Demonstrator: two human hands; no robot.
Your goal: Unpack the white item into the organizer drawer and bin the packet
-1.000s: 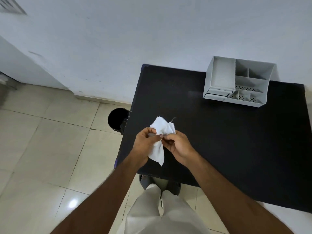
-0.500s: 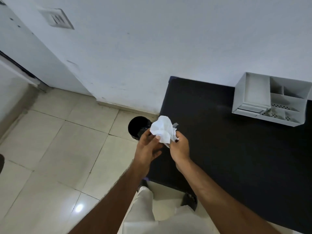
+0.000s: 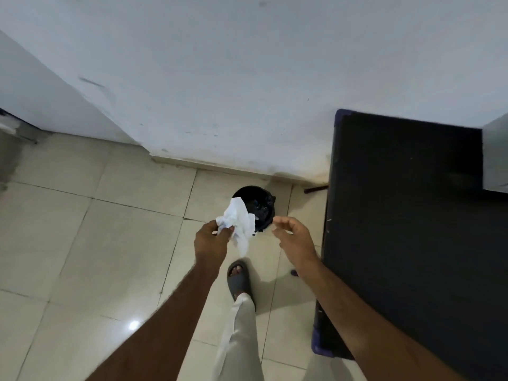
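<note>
My left hand [image 3: 211, 239] pinches a crumpled white packet [image 3: 238, 224], which hangs over the near rim of a small black bin [image 3: 257, 200] on the floor. To the right of the bin, my right hand [image 3: 295, 234] is off the packet, fingers loosely apart and holding nothing. Only a corner of the grey organizer [image 3: 496, 155] shows at the right edge, standing on the black table [image 3: 398, 215]. Its drawer is out of view.
The table's left edge runs close beside my right arm. A white wall stands behind the bin. Pale floor tiles spread to the left. My foot in a grey sandal [image 3: 238, 277] is planted just short of the bin.
The view has swung left from the table to the floor and bin. My right hand has let go of the packet. My left hand has carried it out over the bin.
</note>
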